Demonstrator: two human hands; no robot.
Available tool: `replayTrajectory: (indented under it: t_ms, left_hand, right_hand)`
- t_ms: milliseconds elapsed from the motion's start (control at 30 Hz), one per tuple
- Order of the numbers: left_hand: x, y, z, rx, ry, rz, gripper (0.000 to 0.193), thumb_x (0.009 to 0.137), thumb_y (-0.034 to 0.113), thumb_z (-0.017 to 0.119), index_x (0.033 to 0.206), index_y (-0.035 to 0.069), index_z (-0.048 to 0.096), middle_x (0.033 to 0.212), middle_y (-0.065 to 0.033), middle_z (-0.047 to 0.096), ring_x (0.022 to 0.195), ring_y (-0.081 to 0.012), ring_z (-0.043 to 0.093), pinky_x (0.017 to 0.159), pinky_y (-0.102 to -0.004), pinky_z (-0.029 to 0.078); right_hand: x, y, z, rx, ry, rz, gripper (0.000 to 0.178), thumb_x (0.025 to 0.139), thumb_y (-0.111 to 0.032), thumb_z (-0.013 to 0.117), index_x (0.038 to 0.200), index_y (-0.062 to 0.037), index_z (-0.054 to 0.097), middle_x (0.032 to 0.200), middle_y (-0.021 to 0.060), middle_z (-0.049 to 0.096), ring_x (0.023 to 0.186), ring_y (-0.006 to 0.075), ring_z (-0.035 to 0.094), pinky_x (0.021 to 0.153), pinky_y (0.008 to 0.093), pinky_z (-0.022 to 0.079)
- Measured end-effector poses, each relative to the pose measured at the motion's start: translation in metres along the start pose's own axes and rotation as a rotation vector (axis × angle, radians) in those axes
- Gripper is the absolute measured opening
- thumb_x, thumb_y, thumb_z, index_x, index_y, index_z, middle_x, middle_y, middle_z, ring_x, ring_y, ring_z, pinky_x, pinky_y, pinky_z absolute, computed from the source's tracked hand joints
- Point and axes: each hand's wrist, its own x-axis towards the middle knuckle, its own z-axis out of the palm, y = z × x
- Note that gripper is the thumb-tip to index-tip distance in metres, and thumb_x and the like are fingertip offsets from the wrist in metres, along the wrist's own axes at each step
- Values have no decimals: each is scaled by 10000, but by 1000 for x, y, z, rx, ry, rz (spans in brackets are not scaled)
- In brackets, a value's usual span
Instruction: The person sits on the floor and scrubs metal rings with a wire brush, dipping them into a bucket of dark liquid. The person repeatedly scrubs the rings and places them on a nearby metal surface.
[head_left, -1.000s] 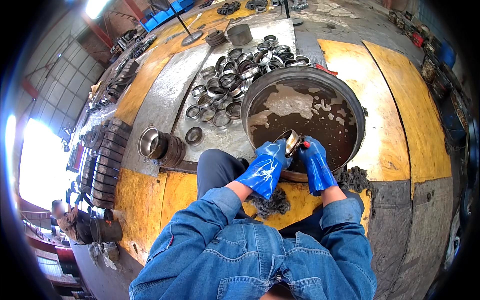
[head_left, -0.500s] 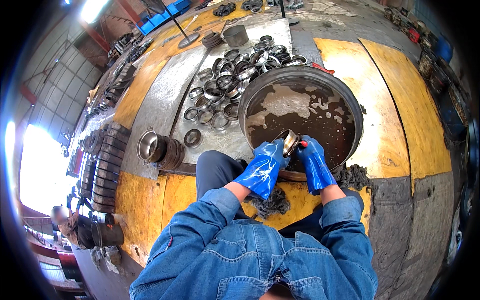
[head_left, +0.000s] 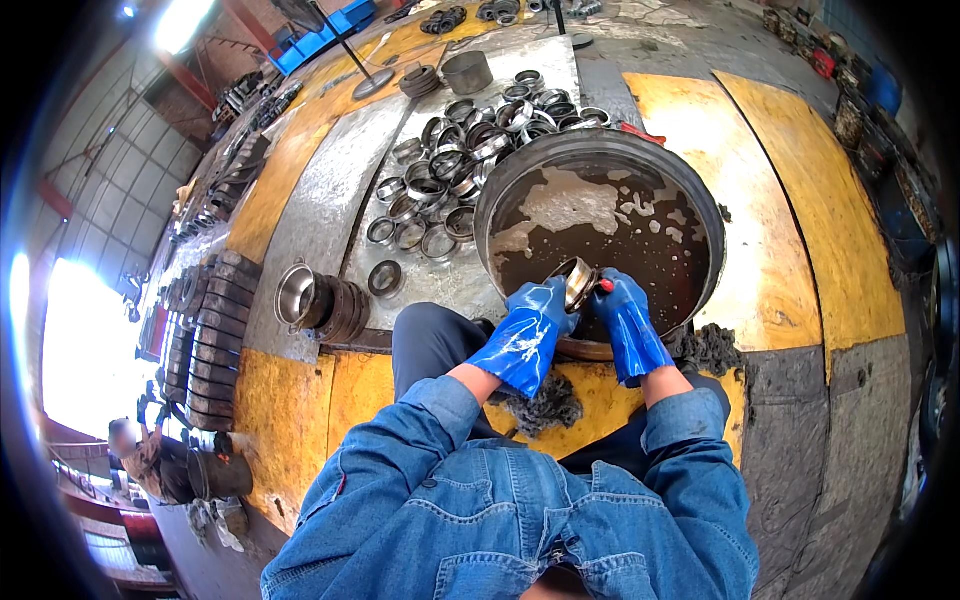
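Both my hands wear long blue rubber gloves and meet over the near edge of a round metal tub [head_left: 712,282] of murky brown liquid with patches of pale foam. Closed around the near side of a shiny metal ring [head_left: 576,281] is my left hand [head_left: 538,308], which keeps the ring tilted above the tub. My right hand [head_left: 625,302] is closed on a small tool with a red end [head_left: 606,286], pressed close to the ring's right side. The glove covers the rest of this tool, so its kind does not show.
Left of the tub, many loose metal rings [head_left: 438,242] lie heaped on a metal sheet. Stacked rings [head_left: 345,308] stand by a metal pot [head_left: 296,295]. Dark grey rags [head_left: 545,408] lie by my legs. Far left, a person [head_left: 150,462] sits by a bucket [head_left: 222,474].
My hands, the ring and the red-ended tool look almost the same as before. The whole view has shifted very slightly.
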Motion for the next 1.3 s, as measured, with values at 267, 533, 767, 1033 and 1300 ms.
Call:
replayTrajectory:
  t_ms: [267,533,767,1033,1300]
  left_hand:
    - [3,1,6,-9,4,9,638,850,504,753,1330,101,635,1133,-191,766,1096,-403,720,944,-501,579]
    - [5,2,6,-4,-8,-6,643,848,517,744,1332,106,641,1146,-191,765,1108,-394,721,954,-491,579]
    - [5,0,4,4,-24,0,660,858,531,742,1347,102,632,1167,-185,763,1123,-396,716,974,-481,570]
    - [3,0,5,1,-19,-6,640,868,521,733,1342,103,633,1161,-189,763,1112,-391,721,964,-482,573]
    - [1,-1,1,-8,-18,-23,615,863,501,742,1320,101,649,1162,-191,762,1124,-388,717,975,-484,570]
  right_hand:
    - [-1,3,-1,-20,9,9,340,945,-405,642,1091,-119,753,1064,192,762,1044,405,719,880,493,581]
    - [-1,4,-1,-26,21,1,344,938,-407,650,1082,-111,750,1059,196,761,1040,405,720,879,502,580]
    - [-4,-3,-7,0,-10,17,373,947,-431,645,1103,-111,755,1088,200,761,1057,404,721,899,496,578]
    - [-3,-3,-7,-1,-27,19,287,943,-341,619,1049,-96,724,1093,186,759,1070,398,717,901,505,576]
    - [0,-5,-2,-22,-33,40,361,956,-418,639,1129,-124,756,1101,192,761,1071,402,716,901,490,577]
